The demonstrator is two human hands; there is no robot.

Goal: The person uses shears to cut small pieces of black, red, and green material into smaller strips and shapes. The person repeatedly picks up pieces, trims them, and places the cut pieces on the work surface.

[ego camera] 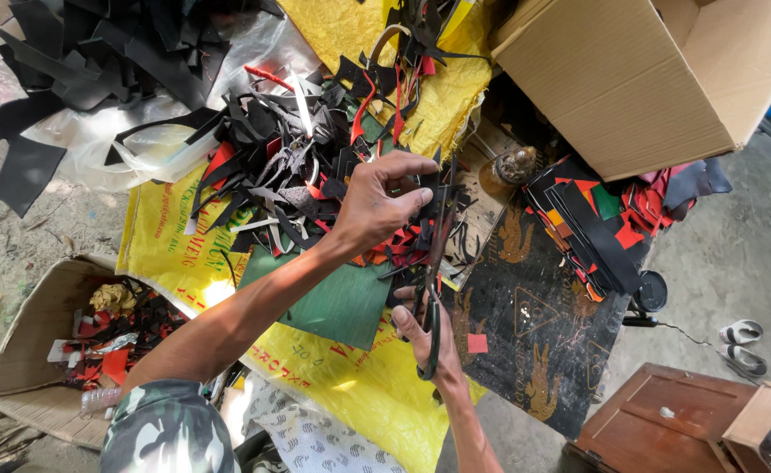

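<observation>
My left hand (381, 200) pinches a thin dark scrap strip (439, 229) at its upper end, above a heap of black, red and orange offcuts (289, 166). My right hand (425, 337) grips dark-handled scissors (431, 311), whose blades point up along the strip. Just left of the scissors a green sheet (337, 302) lies flat on the yellow woven sack (166, 254). My left forearm crosses the sack, with a camouflage sleeve at the bottom.
A large cardboard box (631, 88) stands at the upper right, with stacked coloured pieces (591, 219) below it. A smaller box of scraps (44, 342) sits lower left. Black sheets on clear plastic (88, 52) lie upper left. A wooden box (666, 420) and sandals (740, 342) sit lower right.
</observation>
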